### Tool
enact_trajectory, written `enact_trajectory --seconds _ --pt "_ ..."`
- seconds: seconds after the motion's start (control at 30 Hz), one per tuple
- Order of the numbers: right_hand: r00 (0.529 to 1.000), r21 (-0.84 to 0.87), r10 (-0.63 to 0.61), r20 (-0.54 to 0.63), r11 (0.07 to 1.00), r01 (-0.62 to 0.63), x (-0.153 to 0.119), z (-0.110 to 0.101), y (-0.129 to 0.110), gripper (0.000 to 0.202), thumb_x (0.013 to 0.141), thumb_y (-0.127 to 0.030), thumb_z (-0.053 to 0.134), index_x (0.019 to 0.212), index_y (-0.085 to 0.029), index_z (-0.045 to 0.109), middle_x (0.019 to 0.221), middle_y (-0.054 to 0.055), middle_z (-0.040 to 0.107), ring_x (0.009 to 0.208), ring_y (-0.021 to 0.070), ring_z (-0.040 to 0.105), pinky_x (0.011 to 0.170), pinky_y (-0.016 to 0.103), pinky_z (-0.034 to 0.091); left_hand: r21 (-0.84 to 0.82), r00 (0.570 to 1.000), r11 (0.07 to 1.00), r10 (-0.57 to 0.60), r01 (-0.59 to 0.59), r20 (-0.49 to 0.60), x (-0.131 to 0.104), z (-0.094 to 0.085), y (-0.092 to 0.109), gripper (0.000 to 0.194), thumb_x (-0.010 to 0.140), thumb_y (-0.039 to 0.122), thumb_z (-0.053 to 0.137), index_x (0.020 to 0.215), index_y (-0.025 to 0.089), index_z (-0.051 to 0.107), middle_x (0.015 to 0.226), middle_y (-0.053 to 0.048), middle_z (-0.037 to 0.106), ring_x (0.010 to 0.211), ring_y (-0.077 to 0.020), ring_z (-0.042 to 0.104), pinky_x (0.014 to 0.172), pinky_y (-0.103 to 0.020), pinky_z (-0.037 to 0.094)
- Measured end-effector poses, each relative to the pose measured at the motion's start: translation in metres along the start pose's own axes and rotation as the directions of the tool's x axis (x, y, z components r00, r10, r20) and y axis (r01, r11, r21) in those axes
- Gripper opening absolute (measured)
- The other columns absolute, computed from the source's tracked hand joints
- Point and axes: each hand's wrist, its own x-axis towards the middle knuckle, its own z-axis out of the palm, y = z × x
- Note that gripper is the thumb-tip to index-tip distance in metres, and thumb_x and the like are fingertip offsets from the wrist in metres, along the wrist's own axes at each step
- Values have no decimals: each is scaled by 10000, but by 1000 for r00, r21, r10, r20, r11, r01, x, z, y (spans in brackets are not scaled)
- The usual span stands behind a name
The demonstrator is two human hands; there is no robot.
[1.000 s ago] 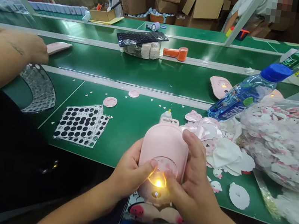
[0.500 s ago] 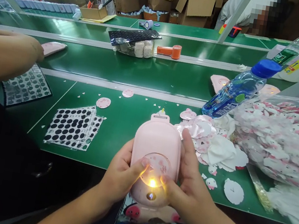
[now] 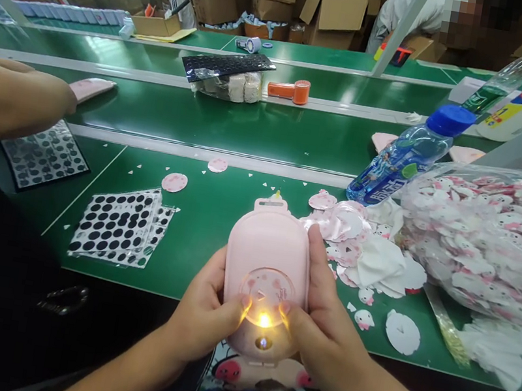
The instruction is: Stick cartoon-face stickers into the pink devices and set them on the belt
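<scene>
Between both hands, near the table's front edge, is a pink rounded plastic device (image 3: pixel 273 244) with a slotted loop at its top. A round spotted inlay (image 3: pixel 271 287) sits on its face, with a yellow light glowing at the inlay's lower rim. My left hand (image 3: pixel 203 309) grips the left side, and my right hand (image 3: pixel 321 317) the right. Both thumbs press on the face beside the light; the fingers behind are partly hidden. Just right of the device lies a pile of pink and white round stickers (image 3: pixel 357 244). Sheets of black dots (image 3: pixel 115 225) lie to the left.
A tilted blue-capped bottle (image 3: pixel 404 152) leans by a clear bag (image 3: pixel 491 245) of printed cutouts. Another person's arm (image 3: pixel 13 100) reaches in at left above a dotted sheet (image 3: pixel 47 155). Farther back are an orange handheld object (image 3: pixel 288 91) and a wrapped packet (image 3: pixel 230 78).
The view has shifted slightly. My left thumb has slid a little down and left on the inlay, uncovering more of its spotted print. Both hands still hold the device.
</scene>
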Motion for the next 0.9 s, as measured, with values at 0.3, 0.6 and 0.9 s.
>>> enact_trajectory --seconds 0.3,0.6,0.9 --pt "995 -161 -96 -20 983 91 3 0 2 892 888 -93 443 1555 -293 -114 1525 103 407 1242 268 566 854 428 584 36 1000 999 -7 8 -24 -3 2 8 481 779 244 741 1221 206 557 1071 -69 725 863 -183 679 740 -265 565" --pt "991 -294 -135 7 947 131 4 7 0 852 924 -84 397 1547 -277 -151 1465 79 493 1105 218 632 819 369 569 30 999 999 -17 18 -42 -5 0 10 479 787 258 747 1226 199 563 1083 -82 725 905 -201 689 753 -261 563" --pt "965 -439 -68 -254 897 -53 90 -13 21 843 803 -401 663 1512 -256 230 1582 164 157 1445 392 217 1117 644 266 19 982 999 37 -34 -186 8 -31 -3 446 790 282 755 1194 202 585 1040 -67 741 933 -217 704 752 -256 573"
